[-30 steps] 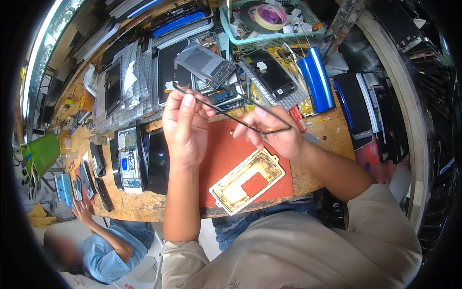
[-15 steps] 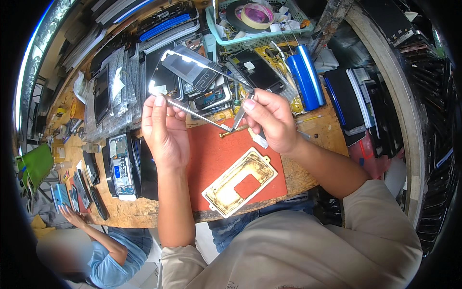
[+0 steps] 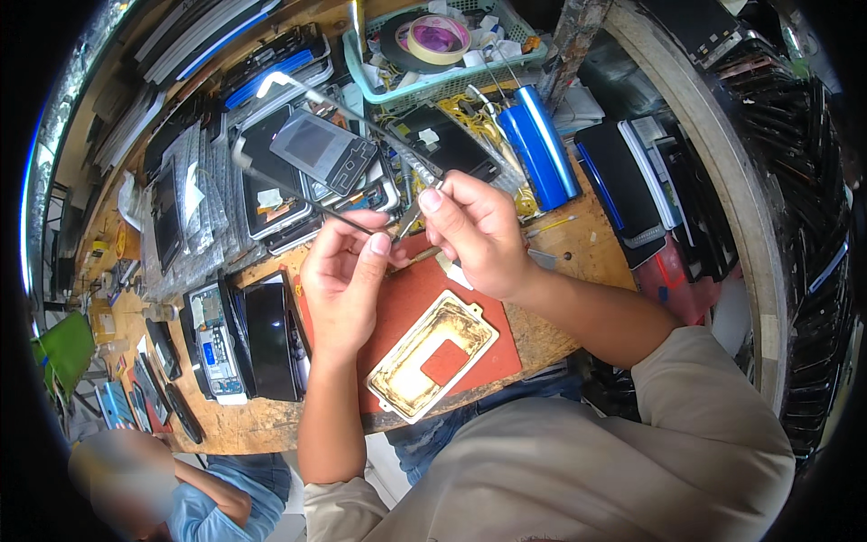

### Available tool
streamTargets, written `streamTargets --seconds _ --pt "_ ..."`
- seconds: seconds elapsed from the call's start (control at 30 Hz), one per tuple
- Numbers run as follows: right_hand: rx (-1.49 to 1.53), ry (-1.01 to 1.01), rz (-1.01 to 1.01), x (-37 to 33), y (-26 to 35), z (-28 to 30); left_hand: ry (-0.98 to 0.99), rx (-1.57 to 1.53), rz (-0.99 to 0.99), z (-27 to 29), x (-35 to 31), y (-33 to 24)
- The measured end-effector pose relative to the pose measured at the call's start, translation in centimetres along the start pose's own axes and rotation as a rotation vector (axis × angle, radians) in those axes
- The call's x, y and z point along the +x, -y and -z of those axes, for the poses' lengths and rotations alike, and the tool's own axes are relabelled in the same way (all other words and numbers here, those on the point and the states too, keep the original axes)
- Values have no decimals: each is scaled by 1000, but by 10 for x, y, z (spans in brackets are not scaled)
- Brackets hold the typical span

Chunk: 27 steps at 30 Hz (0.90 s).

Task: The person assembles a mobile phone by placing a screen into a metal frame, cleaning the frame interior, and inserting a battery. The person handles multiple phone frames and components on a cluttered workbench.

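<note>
A thin, light rectangular frame (image 3: 339, 107), like the bezel of a phone or small tablet, is held tilted above the red mat (image 3: 495, 357). My left hand (image 3: 345, 285) is closed, with thumb and fingers pinching its near long side close to the near corner. My right hand (image 3: 479, 237) is closed on the near end, thumb on top. A narrow flat metal strip (image 3: 409, 219) shows between the hands; whether it is the frame's short side or a separate tool, I cannot tell. Below lies a shallow gold-coloured tray (image 3: 402, 375) with a rectangular cutout.
Behind my hands lie phone parts, a loose grey panel (image 3: 316, 149), a blue cylinder (image 3: 542, 154) and a green basket (image 3: 452, 79) with tape rolls. Opened phones (image 3: 217, 348) stand at left. Dark phones (image 3: 623, 181) line the right. Another person (image 3: 212, 492) sits at lower left.
My left hand has slid along the frame toward its near corner, closer to my right hand. The frame has turned and its far end blurs. The view has shifted slightly.
</note>
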State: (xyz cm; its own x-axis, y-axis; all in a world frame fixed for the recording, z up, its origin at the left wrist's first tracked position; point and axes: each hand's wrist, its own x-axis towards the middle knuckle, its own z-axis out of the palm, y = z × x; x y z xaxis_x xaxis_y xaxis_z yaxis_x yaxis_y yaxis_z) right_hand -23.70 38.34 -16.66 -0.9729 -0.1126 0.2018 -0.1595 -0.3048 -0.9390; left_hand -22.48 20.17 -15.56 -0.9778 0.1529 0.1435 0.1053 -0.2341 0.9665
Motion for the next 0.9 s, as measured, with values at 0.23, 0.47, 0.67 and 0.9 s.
streamTargets --seconds 0.23,0.47,0.67,0.9 --pt "-207 73 35 -2 -8 -10 -93 49 -97 -7 -2 4" --pt "-44 127 -29 -5 0 -6 -104 52 -83 -9 -3 2" --pt "-63 66 -65 0 4 0 -124 111 -72 -9 -4 1" --pt "-21 4 -5 7 9 7 -128 151 -98 -5 -4 -2"
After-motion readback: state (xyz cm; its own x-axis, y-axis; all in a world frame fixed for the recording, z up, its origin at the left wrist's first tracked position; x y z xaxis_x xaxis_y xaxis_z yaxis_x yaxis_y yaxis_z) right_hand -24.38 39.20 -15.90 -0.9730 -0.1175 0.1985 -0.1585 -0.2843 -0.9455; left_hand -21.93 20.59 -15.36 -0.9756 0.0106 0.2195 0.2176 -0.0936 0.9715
